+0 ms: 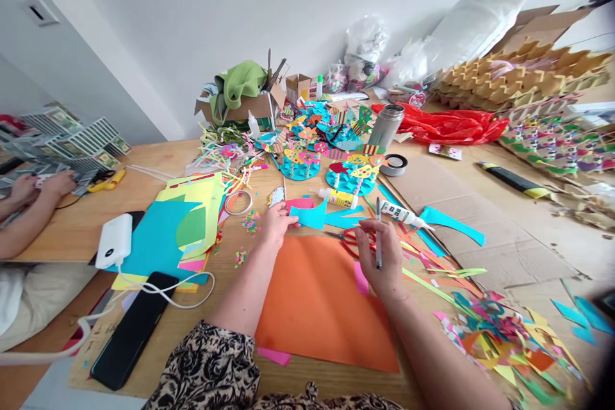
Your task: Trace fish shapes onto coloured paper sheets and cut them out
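My left hand (275, 225) pinches the left end of a blue paper piece (310, 215) above the far edge of an orange sheet (327, 307). A pink paper scrap (298, 204) lies just behind it. My right hand (385, 259) has a grey pen (378, 240) between its fingers, the pen standing nearly upright. Red-handled scissors (350, 242) lie beside that hand, partly hidden by it. Close by are a yellow-labelled glue bottle (341, 198), a white glue bottle (401, 213) and more blue paper offcuts (346, 218).
Two paper-fish models (300, 165) on blue bases stand behind my hands, near a steel flask (387, 125). Coloured sheets (158, 230), a power bank (114, 241) and a phone (134, 330) lie left. Paper scraps (504, 333) and a cutter knife (514, 180) are right. Another person's hands (55, 186) work far left.
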Motion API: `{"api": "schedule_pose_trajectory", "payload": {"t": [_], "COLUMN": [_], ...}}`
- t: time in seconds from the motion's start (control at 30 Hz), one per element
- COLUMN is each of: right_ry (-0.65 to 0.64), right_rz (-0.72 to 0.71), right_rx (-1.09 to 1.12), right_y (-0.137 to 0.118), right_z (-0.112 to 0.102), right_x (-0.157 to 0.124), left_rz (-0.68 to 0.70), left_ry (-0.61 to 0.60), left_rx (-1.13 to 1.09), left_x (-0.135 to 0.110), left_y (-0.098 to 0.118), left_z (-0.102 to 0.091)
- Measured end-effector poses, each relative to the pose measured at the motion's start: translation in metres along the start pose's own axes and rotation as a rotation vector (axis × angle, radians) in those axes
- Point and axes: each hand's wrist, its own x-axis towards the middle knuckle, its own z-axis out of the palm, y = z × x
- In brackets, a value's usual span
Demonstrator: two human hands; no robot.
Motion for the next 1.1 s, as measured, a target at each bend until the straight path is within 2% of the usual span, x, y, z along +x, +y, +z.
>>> {"api": "schedule_pose_trajectory", "payload": {"t": [0.23,0.37,0.43,0.5,0.6,0.67,0.8,0.93,1.03,1.1], "right_ry": [-0.011,-0.051,-0.130,-0.287,-0.594,-0.738,-0.872,-0.957,-0.966,-0.999], "right_rz": [-0.013,-0.017,0.009,-0.001,-0.149,-0.287,-0.460,-0.466,-0.465,-0.476], "right_rx": [0.009,0.029,0.038,0.011,-0.124,-0.230,-0.405,-0.517,-0.526,-0.512], "right_y": [0.001,0.000,-0.003,-0.006,-0.008,-0.006,0.000,-0.001,-0.010,-0.017], "right_z": [0.001,0.000,0.001,0.005,0.026,0.047,0.083,0.087,0.088,0.096], "right_x": [-0.001,-0.004,-0.002,0.004,0.024,0.040,0.062,0.072,0.083,0.093], "left_rz": [0.005,0.044,0.068,0.092,0.128,0.151,0.192,0.216,0.237,0.251], "left_ry": [0.048,0.107,0.134,0.156,0.178,0.189,0.206,0.221,0.247,0.258], "left_rx": [-0.159,-0.243,-0.282,-0.320,-0.372,-0.403,-0.436,-0.425,-0.416,-0.416], "left_x": [0.003,0.001,0.000,-0.001,-0.001,-0.002,-0.003,0.003,0.008,0.010], "left_y": [0.045,0.061,0.065,0.070,0.077,0.082,0.087,0.086,0.083,0.082], "left_z": [-0.032,-0.050,-0.056,-0.060,-0.061,-0.061,-0.062,-0.065,-0.065,-0.064]}}
